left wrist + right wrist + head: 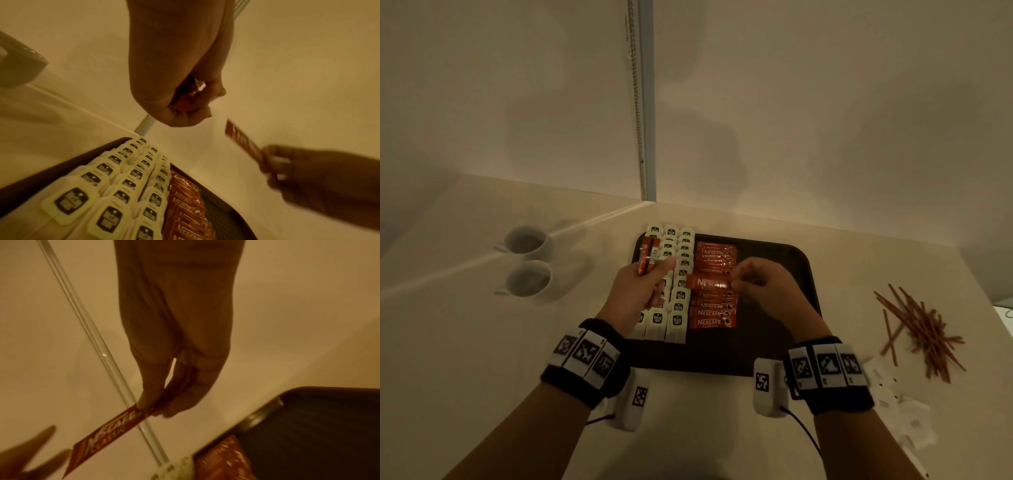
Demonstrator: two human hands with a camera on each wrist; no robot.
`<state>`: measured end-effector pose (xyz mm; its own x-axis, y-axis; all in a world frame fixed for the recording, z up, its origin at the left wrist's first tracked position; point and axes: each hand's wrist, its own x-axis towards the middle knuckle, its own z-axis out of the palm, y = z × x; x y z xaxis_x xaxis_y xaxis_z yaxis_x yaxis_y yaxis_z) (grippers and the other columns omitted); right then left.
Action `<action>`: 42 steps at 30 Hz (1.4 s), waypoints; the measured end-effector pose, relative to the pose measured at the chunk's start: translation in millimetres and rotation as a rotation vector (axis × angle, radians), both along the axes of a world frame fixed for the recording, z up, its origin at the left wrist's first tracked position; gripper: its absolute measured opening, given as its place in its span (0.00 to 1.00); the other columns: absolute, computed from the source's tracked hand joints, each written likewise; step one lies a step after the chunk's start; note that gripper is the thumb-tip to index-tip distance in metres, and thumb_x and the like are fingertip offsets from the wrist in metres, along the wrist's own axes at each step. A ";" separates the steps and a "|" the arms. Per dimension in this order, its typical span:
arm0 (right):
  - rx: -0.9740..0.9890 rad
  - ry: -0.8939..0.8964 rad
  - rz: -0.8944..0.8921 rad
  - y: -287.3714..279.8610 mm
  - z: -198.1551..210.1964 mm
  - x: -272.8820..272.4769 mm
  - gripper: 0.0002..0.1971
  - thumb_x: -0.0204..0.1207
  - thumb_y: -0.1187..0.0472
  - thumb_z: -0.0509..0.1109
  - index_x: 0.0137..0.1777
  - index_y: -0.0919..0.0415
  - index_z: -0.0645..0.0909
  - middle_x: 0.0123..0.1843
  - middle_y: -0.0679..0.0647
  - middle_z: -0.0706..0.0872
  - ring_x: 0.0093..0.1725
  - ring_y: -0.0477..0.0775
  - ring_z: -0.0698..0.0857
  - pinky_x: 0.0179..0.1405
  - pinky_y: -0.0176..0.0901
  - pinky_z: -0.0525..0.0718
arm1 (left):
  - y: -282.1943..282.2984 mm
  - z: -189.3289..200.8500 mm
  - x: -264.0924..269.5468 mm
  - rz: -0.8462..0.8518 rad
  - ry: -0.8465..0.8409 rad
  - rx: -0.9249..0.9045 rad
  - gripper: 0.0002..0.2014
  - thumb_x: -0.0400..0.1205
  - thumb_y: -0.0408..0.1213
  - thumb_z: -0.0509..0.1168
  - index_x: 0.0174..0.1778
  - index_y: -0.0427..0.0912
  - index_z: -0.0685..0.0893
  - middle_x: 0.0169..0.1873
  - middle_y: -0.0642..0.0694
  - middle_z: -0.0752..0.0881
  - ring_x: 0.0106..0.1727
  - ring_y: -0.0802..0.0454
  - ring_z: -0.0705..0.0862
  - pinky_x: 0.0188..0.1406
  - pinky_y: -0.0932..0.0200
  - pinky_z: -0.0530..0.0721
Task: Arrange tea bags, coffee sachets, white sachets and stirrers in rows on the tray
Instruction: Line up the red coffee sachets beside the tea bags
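**Colours and patterns around the dark tray**

The tray (774, 349) is dark brown, perhaps black in this dim warm light. On its left part lie cream tea bags (677, 320) with black-and-white labels; right of them, orange-red coffee sachets (710, 322) with white lettering. The sachet held over the tray (107, 438) is red with white letters. Right of the tray, reddish-brown stirrers (924, 335) and plain white sachets (900, 407); left of it, white cups (527, 240). Black wristbands (585, 363) carry black-and-white square markers.
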<state>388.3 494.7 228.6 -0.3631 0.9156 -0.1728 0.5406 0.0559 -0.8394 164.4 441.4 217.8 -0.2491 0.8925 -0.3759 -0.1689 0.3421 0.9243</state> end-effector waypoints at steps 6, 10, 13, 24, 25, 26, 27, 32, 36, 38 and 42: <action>-0.162 -0.232 0.028 -21.1 -65.0 15.6 0.07 0.73 0.66 0.72 0.45 0.54 0.82 0.47 0.41 0.82 0.47 0.36 0.79 0.45 0.27 0.75 | -0.3 0.3 -17.6 0.099 -0.223 -0.103 0.10 0.84 0.46 0.60 0.40 0.46 0.77 0.17 0.54 0.67 0.18 0.57 0.65 0.29 0.60 0.77; -0.192 -0.247 -0.016 -26.6 -94.9 11.9 0.06 0.72 0.67 0.74 0.47 0.58 0.84 0.45 0.41 0.81 0.46 0.36 0.79 0.49 0.27 0.76 | -1.5 1.4 -18.4 0.115 -0.324 -0.115 0.12 0.82 0.39 0.53 0.32 0.47 0.69 0.21 0.51 0.71 0.21 0.54 0.67 0.32 0.58 0.77; -0.137 -0.208 -0.113 -26.9 -104.7 8.5 0.07 0.71 0.67 0.75 0.42 0.55 0.83 0.44 0.43 0.83 0.46 0.39 0.81 0.54 0.33 0.78 | -2.4 0.7 -16.9 0.120 -0.312 -0.124 0.11 0.83 0.38 0.52 0.34 0.46 0.70 0.23 0.51 0.73 0.22 0.54 0.69 0.33 0.57 0.79; -0.077 -0.215 -0.215 -25.4 -117.4 1.4 0.06 0.73 0.65 0.73 0.46 0.54 0.80 0.53 0.50 0.82 0.53 0.45 0.81 0.56 0.38 0.78 | -0.9 2.5 -12.8 0.138 -0.337 -0.147 0.07 0.83 0.33 0.54 0.41 0.40 0.75 0.31 0.44 0.80 0.27 0.49 0.77 0.37 0.50 0.82; -0.061 -0.228 -0.220 -24.8 -117.7 1.1 0.06 0.73 0.64 0.74 0.46 0.55 0.81 0.53 0.50 0.82 0.52 0.45 0.80 0.54 0.37 0.77 | -0.7 2.5 -12.3 0.132 -0.340 -0.148 0.06 0.83 0.33 0.54 0.43 0.40 0.75 0.33 0.43 0.81 0.29 0.48 0.78 0.37 0.50 0.83; -0.046 -0.238 -0.225 -24.2 -118.3 0.9 0.06 0.72 0.64 0.74 0.46 0.56 0.81 0.53 0.50 0.81 0.52 0.45 0.80 0.53 0.35 0.76 | -0.7 2.3 -11.9 0.125 -0.341 -0.151 0.06 0.83 0.33 0.55 0.45 0.39 0.76 0.34 0.43 0.81 0.30 0.48 0.79 0.37 0.50 0.83; -0.038 -0.245 -0.230 -23.9 -118.9 0.7 0.06 0.72 0.64 0.74 0.46 0.56 0.81 0.53 0.51 0.81 0.52 0.45 0.79 0.52 0.34 0.75 | -0.7 1.5 -11.8 0.117 -0.333 -0.154 0.06 0.84 0.33 0.55 0.46 0.38 0.76 0.36 0.42 0.82 0.31 0.47 0.80 0.36 0.50 0.84; -0.024 -0.266 -0.243 -24.5 -121.4 0.0 0.08 0.72 0.63 0.75 0.47 0.55 0.79 0.54 0.52 0.80 0.51 0.45 0.79 0.54 0.36 0.77 | -2.8 0.2 -11.3 0.079 -0.300 -0.130 0.03 0.84 0.31 0.59 0.48 0.38 0.78 0.37 0.43 0.80 0.35 0.49 0.83 0.34 0.53 0.87; -0.035 -0.275 -0.252 -23.5 -121.7 -0.5 0.08 0.72 0.61 0.75 0.47 0.54 0.79 0.54 0.52 0.80 0.50 0.45 0.80 0.57 0.40 0.80 | -7.3 3.6 -7.6 -0.027 -0.193 -0.070 0.05 0.81 0.31 0.66 0.52 0.38 0.83 0.38 0.44 0.86 0.34 0.52 0.86 0.33 0.59 0.87; -0.026 -0.208 -0.267 -22.5 -111.4 -5.7 0.06 0.73 0.58 0.74 0.46 0.53 0.78 0.52 0.49 0.81 0.49 0.44 0.81 0.57 0.44 0.83 | -8.5 2.5 -4.8 -0.084 -0.056 -0.032 0.08 0.79 0.31 0.69 0.54 0.39 0.83 0.39 0.44 0.87 0.34 0.53 0.87 0.33 0.60 0.87; -0.214 0.285 -0.201 -18.6 -52.1 -36.5 0.17 0.75 0.42 0.64 0.53 0.54 0.79 0.46 0.49 0.85 0.42 0.46 0.85 0.40 0.37 0.84 | -5.3 -3.3 3.1 -0.250 0.364 0.124 0.09 0.76 0.29 0.73 0.45 0.48 0.83 0.34 0.49 0.85 0.31 0.61 0.83 0.30 0.68 0.81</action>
